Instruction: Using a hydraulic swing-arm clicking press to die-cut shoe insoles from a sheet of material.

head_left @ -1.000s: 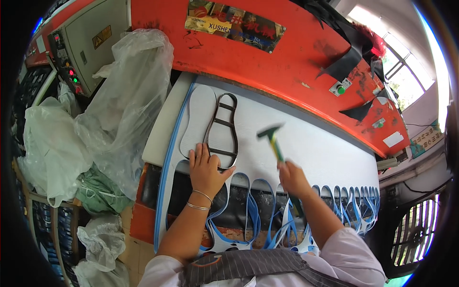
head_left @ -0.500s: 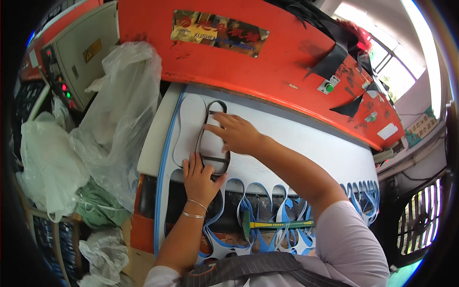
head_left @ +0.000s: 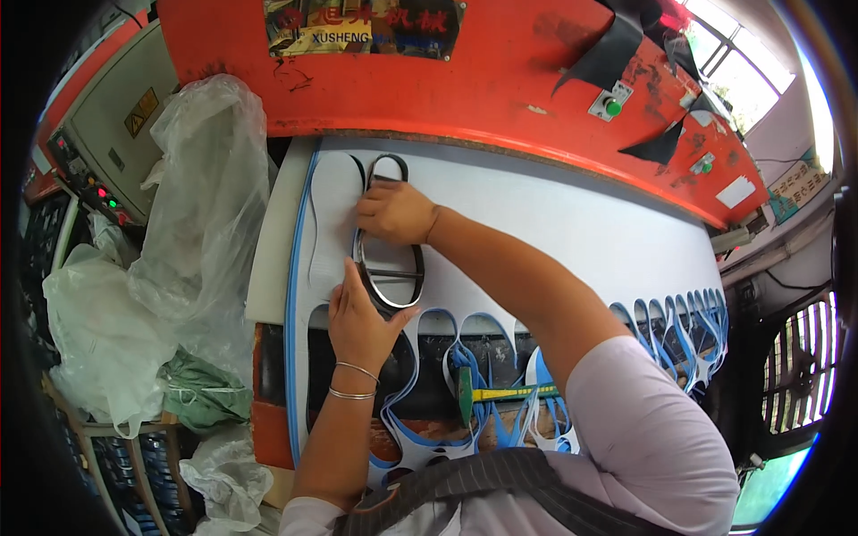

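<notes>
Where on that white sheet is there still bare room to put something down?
The white sheet is bare right of the right hand, between the orange machine body and the row of sole-shaped cutouts. It is crowded by the left hand, around the sole-shaped cutting die, and at the hammer.

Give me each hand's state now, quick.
Left hand: open, flat fingers pressing the near end of the sole-shaped cutting die.
Right hand: curled over the die's far part, holding it on the white sheet.
</notes>
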